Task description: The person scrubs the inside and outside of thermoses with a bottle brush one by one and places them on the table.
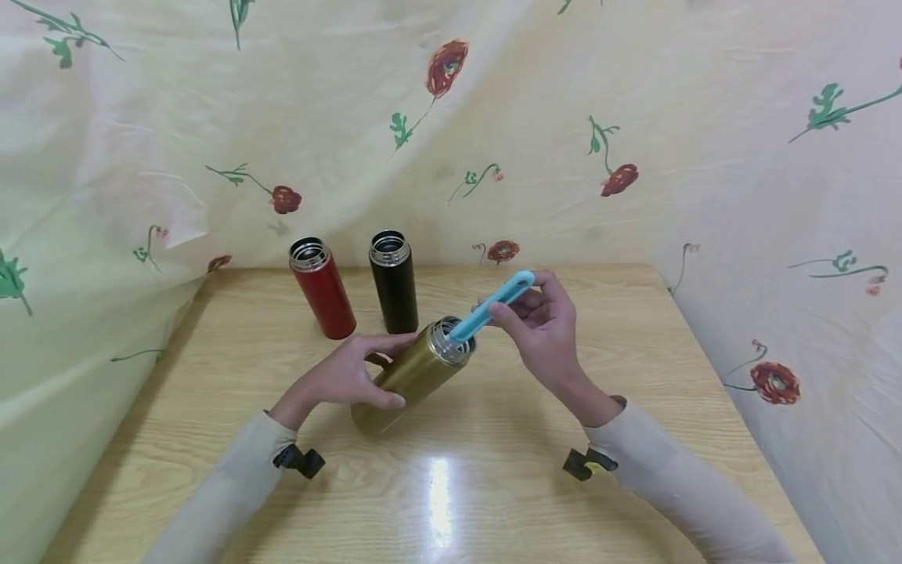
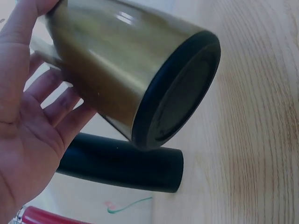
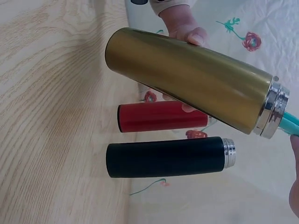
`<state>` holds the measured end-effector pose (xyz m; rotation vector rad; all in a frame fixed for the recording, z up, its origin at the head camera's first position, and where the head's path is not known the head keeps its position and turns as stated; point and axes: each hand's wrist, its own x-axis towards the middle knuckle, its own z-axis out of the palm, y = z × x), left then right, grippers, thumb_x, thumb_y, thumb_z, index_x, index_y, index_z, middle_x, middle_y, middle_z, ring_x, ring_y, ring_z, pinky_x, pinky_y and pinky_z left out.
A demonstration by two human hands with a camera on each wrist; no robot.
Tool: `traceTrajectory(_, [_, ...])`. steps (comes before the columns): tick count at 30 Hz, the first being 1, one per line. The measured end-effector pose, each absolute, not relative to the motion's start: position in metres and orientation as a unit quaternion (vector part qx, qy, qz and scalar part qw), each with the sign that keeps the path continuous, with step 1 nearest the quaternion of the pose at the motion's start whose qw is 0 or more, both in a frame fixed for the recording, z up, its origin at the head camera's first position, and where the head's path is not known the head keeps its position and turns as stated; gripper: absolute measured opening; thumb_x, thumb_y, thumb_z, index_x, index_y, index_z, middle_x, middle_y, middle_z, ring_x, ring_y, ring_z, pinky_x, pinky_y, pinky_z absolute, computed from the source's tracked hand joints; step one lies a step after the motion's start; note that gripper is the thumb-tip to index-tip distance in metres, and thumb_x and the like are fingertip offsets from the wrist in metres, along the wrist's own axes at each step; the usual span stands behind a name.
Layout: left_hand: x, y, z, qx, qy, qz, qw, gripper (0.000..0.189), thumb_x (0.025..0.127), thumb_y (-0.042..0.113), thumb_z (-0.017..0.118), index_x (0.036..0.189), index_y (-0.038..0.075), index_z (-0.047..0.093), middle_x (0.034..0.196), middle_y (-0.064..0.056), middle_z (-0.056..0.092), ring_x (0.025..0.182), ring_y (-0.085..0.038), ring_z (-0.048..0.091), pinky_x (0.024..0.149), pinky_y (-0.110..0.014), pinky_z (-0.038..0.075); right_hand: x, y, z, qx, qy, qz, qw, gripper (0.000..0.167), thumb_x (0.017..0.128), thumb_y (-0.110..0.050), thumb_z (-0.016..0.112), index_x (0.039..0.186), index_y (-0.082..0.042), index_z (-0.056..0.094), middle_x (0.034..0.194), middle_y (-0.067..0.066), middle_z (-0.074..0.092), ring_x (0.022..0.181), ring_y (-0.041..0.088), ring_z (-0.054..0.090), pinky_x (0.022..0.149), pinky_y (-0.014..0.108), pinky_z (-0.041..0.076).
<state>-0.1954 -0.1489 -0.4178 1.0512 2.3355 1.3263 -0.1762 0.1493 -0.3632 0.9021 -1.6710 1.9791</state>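
A gold thermos bottle (image 1: 416, 372) without a lid is tilted, its steel mouth up and to the right. My left hand (image 1: 352, 372) grips its body, thumb on the near side and fingers on the far side. The dark base of the gold bottle (image 2: 112, 60) shows in the left wrist view, raised off the wooden table. My right hand (image 1: 546, 333) pinches the light-blue handle (image 1: 491, 307) of a tool, between thumb and fingers. The handle's lower end enters the bottle's mouth; whatever is on that end is hidden inside. In the right wrist view the handle (image 3: 289, 122) shows at the mouth.
A red bottle (image 1: 324, 294) and a black bottle (image 1: 395, 290), both without lids, stand upright toward the table's back, behind my left hand. The wooden table (image 1: 564, 501) meets a floral cloth (image 1: 352, 94) hanging at the back and sides.
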Motion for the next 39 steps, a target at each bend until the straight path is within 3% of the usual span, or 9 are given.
traceTrajectory(8, [-0.2,-0.153,-0.421,0.381,0.778,0.474,0.156,0.087,0.078,0.023,0.087,0.153,0.005,0.046,0.131,-0.005,0.068,0.113,-0.02,0.066,0.091,-0.04,0.057,-0.174,0.151,-0.364,0.324,-0.592,0.714,0.186,0.042,0.095,-0.011,0.073,0.111,0.016,0.045,0.1,0.009,0.077,0.089,0.022,0.077,0.074,0.04,0.063])
traceTrajectory(15, [-0.201,-0.154,-0.422,0.388,0.767,0.482,0.171,0.088,0.079,0.024,0.087,0.154,0.006,0.045,0.133,-0.006,0.067,0.114,-0.021,0.066,0.09,-0.04,0.058,-0.174,0.156,-0.361,0.312,-0.593,0.717,0.192,0.027,0.095,0.002,0.069,0.114,0.009,0.051,0.1,0.012,0.076,0.089,0.023,0.077,0.073,0.04,0.063])
traceTrajectory(21, [-0.2,-0.155,-0.424,0.379,0.763,0.49,0.182,0.088,0.079,0.023,0.087,0.154,0.008,0.044,0.136,-0.007,0.066,0.117,-0.024,0.065,0.089,-0.045,0.059,-0.172,0.16,-0.352,0.299,-0.584,0.728,0.197,0.025,0.094,0.005,0.067,0.115,-0.001,0.055,0.097,0.013,0.075,0.088,0.022,0.077,0.073,0.04,0.062])
traceTrajectory(28, [-0.197,-0.156,-0.424,0.367,0.776,0.485,0.168,0.087,0.08,0.024,0.087,0.154,0.012,0.045,0.136,-0.005,0.065,0.117,-0.023,0.066,0.09,-0.04,0.059,-0.169,0.162,-0.343,0.291,-0.574,0.735,0.213,0.023,0.093,0.007,0.068,0.112,0.003,0.055,0.094,0.012,0.075,0.084,0.023,0.077,0.072,0.04,0.062])
traceTrajectory(39, [-0.189,-0.156,-0.418,0.352,0.81,0.452,0.127,0.087,0.08,0.027,0.088,0.154,0.011,0.046,0.143,-0.009,0.061,0.123,-0.027,0.063,0.094,-0.044,0.058,-0.167,0.168,-0.328,0.282,-0.562,0.736,0.249,0.024,0.089,0.016,0.064,0.11,0.007,0.056,0.089,0.014,0.074,0.078,0.022,0.076,0.069,0.04,0.062])
